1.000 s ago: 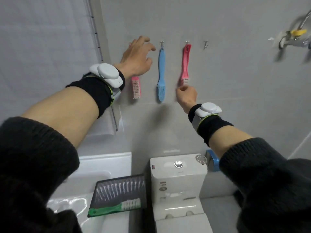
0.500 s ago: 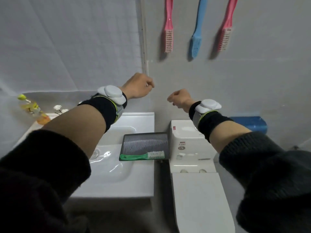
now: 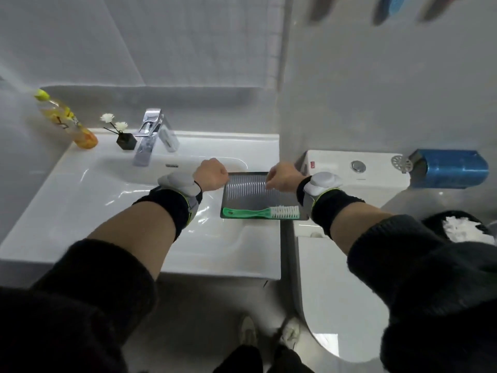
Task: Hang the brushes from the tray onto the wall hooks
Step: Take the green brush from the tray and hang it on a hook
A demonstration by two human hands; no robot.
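Note:
A green brush (image 3: 259, 212) with white bristles lies along the near edge of a dark ribbed tray (image 3: 247, 188) on the sink's right rim. My left hand (image 3: 211, 177) hovers at the tray's far left corner, fingers curled, holding nothing. My right hand (image 3: 282, 179) hovers over the tray's far right side, fingers loosely curled and empty. At the top edge, the blurred tip of the blue brush (image 3: 394, 5) hangs on the wall, with dark blurs of two more hanging brushes on either side. The hooks are out of view.
A white sink (image 3: 107, 197) with a chrome faucet (image 3: 150, 135) is on the left. A yellow bottle (image 3: 64, 119) and a small flower vase (image 3: 125, 138) stand at its back. A toilet tank (image 3: 355, 170), blue paper holder (image 3: 451, 168) and waste bin (image 3: 457, 227) are right.
Both hands dropped from the wall brushes down to the tray. The view tilted down, so the hanging brushes slid to the top edge and the sink came into view.

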